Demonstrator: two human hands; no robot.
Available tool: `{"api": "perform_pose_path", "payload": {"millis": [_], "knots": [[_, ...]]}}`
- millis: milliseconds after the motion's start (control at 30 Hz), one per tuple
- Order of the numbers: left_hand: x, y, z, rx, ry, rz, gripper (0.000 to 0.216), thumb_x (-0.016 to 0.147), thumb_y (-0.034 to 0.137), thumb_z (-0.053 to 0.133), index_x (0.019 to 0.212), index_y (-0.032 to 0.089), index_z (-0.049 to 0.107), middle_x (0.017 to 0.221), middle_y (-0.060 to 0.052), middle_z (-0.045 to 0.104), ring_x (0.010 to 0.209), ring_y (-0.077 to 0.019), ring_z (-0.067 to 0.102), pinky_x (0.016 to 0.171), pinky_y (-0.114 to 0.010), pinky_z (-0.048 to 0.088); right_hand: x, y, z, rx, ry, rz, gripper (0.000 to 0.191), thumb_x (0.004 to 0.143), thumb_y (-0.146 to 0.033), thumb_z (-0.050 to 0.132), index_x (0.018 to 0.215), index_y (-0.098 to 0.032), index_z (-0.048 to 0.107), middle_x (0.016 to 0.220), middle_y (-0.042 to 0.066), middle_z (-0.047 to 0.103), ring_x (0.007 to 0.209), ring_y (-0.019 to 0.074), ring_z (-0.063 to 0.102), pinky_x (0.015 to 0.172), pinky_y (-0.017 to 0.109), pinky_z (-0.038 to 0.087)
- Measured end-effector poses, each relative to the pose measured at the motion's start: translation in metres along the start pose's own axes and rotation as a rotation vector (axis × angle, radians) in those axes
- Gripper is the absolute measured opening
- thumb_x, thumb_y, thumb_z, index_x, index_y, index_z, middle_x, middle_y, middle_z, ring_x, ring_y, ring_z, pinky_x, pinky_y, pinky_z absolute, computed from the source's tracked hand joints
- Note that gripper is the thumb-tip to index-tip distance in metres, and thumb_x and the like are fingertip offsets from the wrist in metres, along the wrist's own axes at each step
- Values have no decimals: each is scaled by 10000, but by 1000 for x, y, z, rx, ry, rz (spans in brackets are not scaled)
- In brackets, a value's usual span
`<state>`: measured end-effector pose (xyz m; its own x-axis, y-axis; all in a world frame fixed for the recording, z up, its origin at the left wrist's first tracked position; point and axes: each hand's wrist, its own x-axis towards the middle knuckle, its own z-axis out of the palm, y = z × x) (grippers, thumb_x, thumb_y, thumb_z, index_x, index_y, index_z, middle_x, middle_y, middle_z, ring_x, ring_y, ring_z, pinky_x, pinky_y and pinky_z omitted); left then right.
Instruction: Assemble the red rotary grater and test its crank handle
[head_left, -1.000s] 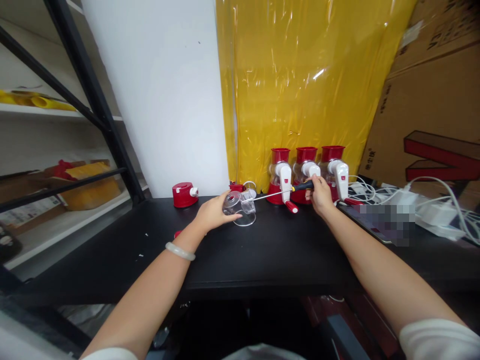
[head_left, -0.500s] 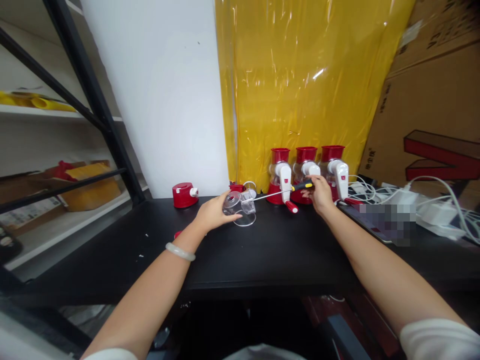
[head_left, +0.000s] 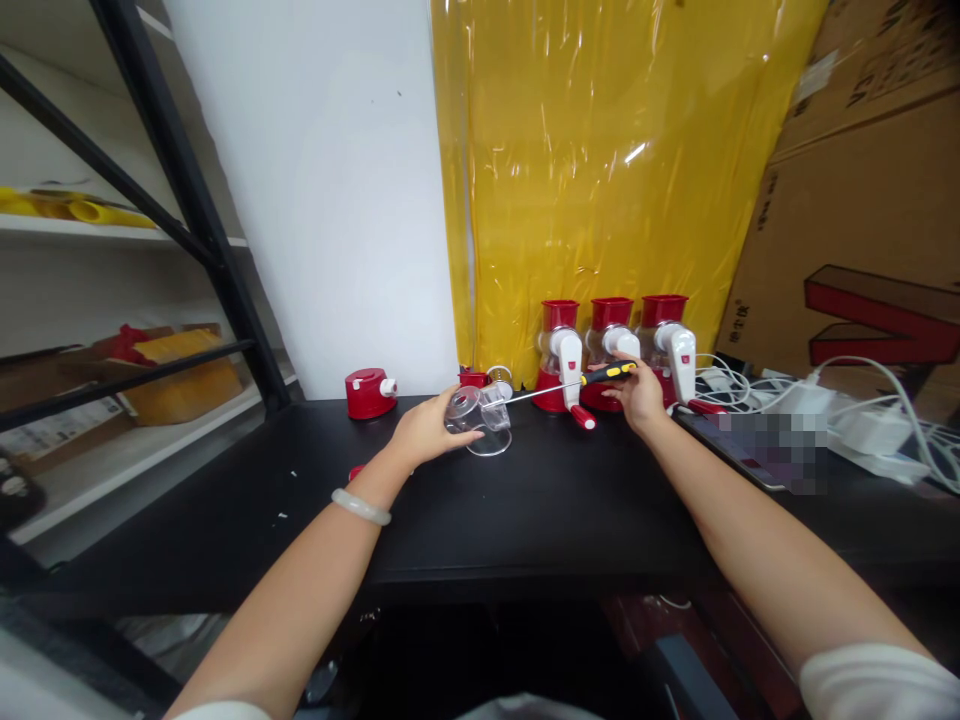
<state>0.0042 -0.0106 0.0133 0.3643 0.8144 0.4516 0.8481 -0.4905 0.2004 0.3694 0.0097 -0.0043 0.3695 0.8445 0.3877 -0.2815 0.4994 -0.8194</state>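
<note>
Black tabletop (head_left: 495, 520) with clear container (head_left: 474, 410) in left fingers (head_left: 465, 438), screwdriver (head_left: 591, 377) against it

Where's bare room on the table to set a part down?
Front middle of the table, between left arm and right arm, nearer than the clear plastic part. Also left, between left arm, red base and shelf post, bar white scraps and a red piece. Crowded: back right, three grinders, right hand and screwdriver; far right, tablet and cables.

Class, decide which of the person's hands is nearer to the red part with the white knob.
Left. The left hand holds the clear plastic part just right of the red part; the right hand, at the screwdriver handle, is much farther right.
</note>
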Motion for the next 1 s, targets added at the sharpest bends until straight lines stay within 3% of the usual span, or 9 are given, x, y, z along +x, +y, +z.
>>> {"api": "perform_pose_path", "payload": {"millis": [200, 433, 533, 667, 800, 1000], "knots": [[1, -2, 0, -10, -3, -15, 966, 661, 739, 613, 1444, 224, 378, 1181, -122, 671, 1070, -326, 639, 862, -388, 495, 0, -2, 3, 1, 41, 22, 327, 751, -310, 499, 1051, -204, 578, 668, -20, 634, 492, 140, 641, 404, 206, 453], [3, -8, 4, -66, -12, -2, 977, 670, 692, 648, 1476, 239, 333, 1197, -124, 644, 1096, -316, 616, 882, -386, 488, 0, -1, 6, -102, 107, -4, 333, 737, -489, 649, 876, -213, 525, 504, -62, 549, 364, 102, 528, 346, 189, 428], [4, -10, 7, -95, 11, 17, 993, 670, 696, 645, 1479, 212, 333, 1205, -139, 599, 1089, -307, 606, 920, -398, 474, 0, 2, 6, -97, 112, 3, 334, 780, -534, 580, 855, -217, 508, 472, -60, 529, 354, 109, 519, 348, 196, 428], [4, -12, 8, -152, 21, 28, 976, 670, 675, 665, 1463, 202, 346, 1214, -135, 572, 1124, -301, 586, 972, -408, 451, -1, 0, 6, 1, 48, 42, 288, 835, -463, 423, 929, -213, 530, 645, -2, 650, 468, 143, 629, 373, 205, 440], [6, -14, 8, -307, 18, -19, 931, 612, 635, 743, 1348, 169, 416, 1233, -153, 592, 1113, -290, 608, 964, -414, 472, -3, -8, 10, 5, 40, 34, 240, 791, -323, 463, 978, -214, 566, 746, 6, 682, 584, 151, 676, 425, 215, 486], [11, -17, 3, -391, -1, -70, 781, 534, 586, 815, 1133, 181, 521, 1149, -119, 665, 1049, -273, 645, 936, -409, 497, 3, -9, 20, -86, 88, 85, 198, 819, -327, 532, 988, -225, 545, 657, -29, 632, 455, 123, 617, 368, 189, 433]]}}
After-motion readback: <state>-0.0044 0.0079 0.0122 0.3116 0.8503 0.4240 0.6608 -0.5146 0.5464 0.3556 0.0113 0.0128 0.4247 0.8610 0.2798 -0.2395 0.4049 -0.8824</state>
